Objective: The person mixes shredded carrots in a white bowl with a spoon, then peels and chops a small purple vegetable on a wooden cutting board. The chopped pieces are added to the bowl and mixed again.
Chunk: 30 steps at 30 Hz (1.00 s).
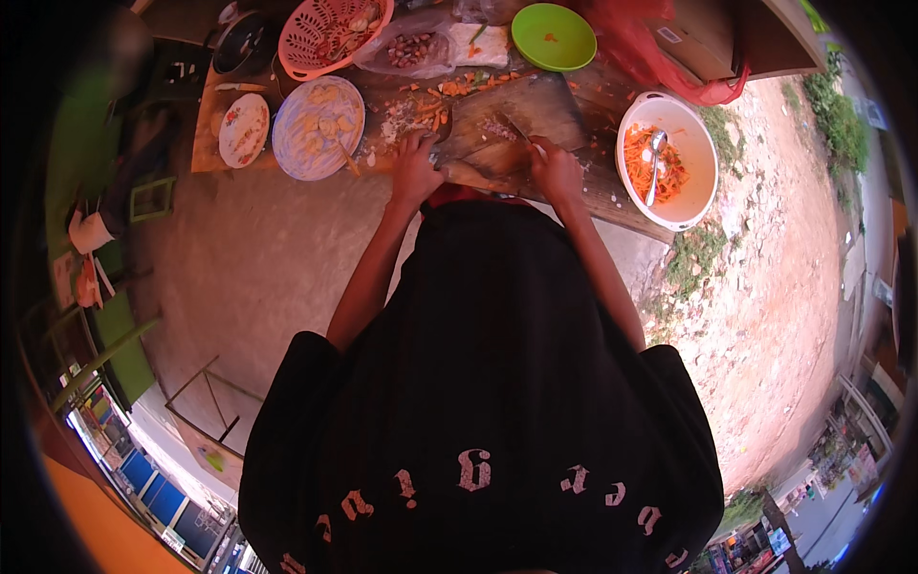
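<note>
My right hand is closed around the light handle of a kitchen knife. Its blade points away to the left over a wooden cutting board. Beside the blade lies a small heap of finely chopped purple pieces, probably shallot. My left hand is at the board's near left edge, fingers bent and thumb towards the board; whether it grips anything is unclear. Orange peelings and pale scraps are scattered beyond and left of the board.
Right of the board stands a white basin with shredded carrot and a spoon. A green plate, a bag of shallots and a pink colander line the back. Leftward are a large plate and a small floral plate.
</note>
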{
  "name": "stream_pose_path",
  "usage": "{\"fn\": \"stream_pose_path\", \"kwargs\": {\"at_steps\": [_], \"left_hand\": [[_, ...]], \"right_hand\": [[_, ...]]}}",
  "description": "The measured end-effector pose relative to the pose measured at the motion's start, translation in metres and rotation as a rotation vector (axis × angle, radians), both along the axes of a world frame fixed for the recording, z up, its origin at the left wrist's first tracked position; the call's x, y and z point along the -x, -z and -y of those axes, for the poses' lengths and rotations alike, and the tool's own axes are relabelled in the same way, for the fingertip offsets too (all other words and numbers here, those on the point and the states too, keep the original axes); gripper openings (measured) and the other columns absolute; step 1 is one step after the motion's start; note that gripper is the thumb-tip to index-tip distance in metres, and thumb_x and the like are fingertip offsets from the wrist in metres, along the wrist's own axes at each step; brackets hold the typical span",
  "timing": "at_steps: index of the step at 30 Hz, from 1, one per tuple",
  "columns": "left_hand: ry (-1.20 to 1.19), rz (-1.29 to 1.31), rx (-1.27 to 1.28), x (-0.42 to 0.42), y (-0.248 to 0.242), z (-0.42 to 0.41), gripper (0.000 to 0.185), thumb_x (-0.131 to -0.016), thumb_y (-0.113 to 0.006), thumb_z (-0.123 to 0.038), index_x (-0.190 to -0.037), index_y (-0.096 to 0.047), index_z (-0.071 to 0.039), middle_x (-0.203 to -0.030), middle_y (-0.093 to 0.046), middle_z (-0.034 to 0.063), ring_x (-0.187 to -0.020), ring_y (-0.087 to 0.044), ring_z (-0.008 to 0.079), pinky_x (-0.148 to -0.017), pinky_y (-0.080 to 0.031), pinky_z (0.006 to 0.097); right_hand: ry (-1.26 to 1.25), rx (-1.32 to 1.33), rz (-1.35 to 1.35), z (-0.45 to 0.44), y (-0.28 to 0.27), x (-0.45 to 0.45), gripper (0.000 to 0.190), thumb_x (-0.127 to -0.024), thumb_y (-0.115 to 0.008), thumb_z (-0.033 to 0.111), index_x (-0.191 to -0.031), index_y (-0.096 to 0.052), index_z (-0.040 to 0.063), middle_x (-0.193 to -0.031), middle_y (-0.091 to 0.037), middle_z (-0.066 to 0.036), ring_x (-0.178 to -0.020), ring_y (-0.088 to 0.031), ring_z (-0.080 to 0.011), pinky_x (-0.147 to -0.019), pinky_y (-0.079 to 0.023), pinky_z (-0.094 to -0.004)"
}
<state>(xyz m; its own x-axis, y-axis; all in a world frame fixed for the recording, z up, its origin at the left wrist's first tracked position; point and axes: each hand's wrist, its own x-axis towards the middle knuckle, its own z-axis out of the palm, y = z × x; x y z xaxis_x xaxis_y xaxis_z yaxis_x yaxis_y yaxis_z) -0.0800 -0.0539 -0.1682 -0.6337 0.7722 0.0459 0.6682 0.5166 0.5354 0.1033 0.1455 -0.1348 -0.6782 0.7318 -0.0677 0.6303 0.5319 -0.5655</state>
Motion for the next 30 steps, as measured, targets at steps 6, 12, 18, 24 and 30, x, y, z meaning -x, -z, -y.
{"fn": "stream_pose_path", "kwargs": {"at_steps": [6, 12, 18, 24, 30], "left_hand": [[0.042, -0.105, 0.003, 0.0, 0.001, -0.013, 0.055, -0.06, -0.077, -0.014, -0.114, -0.065, -0.009, -0.121, -0.054, 0.0087, -0.116, -0.049, 0.0304, -0.096, -0.039, 0.0428], [0.021, -0.146, 0.05, -0.003, -0.007, -0.022, 0.05, -0.059, -0.075, -0.01, -0.107, -0.064, -0.002, -0.114, -0.053, 0.0088, -0.111, -0.051, 0.0295, -0.091, -0.04, 0.0416], [-0.071, -0.072, 0.073, -0.009, -0.033, -0.025, 0.04, -0.061, -0.071, -0.009, -0.1, -0.066, 0.0, -0.112, -0.052, 0.0107, -0.104, -0.056, 0.0335, -0.09, -0.04, 0.0434], [0.002, -0.037, 0.215, -0.004, -0.016, -0.014, 0.031, -0.064, -0.069, -0.012, -0.092, -0.069, 0.001, -0.106, -0.056, 0.0127, -0.091, -0.06, 0.0351, -0.083, -0.045, 0.0432], [0.017, -0.067, 0.168, 0.005, -0.074, 0.011, 0.032, -0.064, -0.073, -0.015, -0.093, -0.07, -0.001, -0.103, -0.058, 0.0093, -0.086, -0.062, 0.0352, -0.076, -0.049, 0.0421]], "right_hand": [[0.086, -0.02, 0.066, -0.014, 0.001, -0.006, 0.025, -0.093, -0.058, 0.028, -0.111, -0.069, 0.015, -0.09, -0.07, -0.022, -0.086, -0.067, -0.043, -0.077, -0.053, -0.052], [0.064, 0.083, -0.07, 0.004, -0.002, -0.017, 0.026, -0.093, -0.059, 0.026, -0.115, -0.069, 0.015, -0.099, -0.069, -0.022, -0.094, -0.066, -0.0413, -0.082, -0.052, -0.0494], [0.052, 0.198, -0.187, 0.0, -0.012, -0.046, 0.028, -0.094, -0.06, 0.028, -0.118, -0.068, 0.016, -0.103, -0.069, -0.021, -0.098, -0.065, -0.0402, -0.085, -0.052, -0.0461], [0.003, 0.293, -0.105, 0.006, -0.035, -0.057, 0.027, -0.091, -0.067, 0.025, -0.113, -0.069, 0.008, -0.101, -0.07, -0.02, -0.095, -0.068, -0.0362, -0.082, -0.052, -0.0421], [-0.163, 0.403, -0.134, 0.007, -0.074, -0.07, 0.027, -0.088, -0.072, 0.023, -0.105, -0.07, 0.002, -0.096, -0.07, -0.018, -0.089, -0.069, -0.0343, -0.079, -0.052, -0.0396]]}}
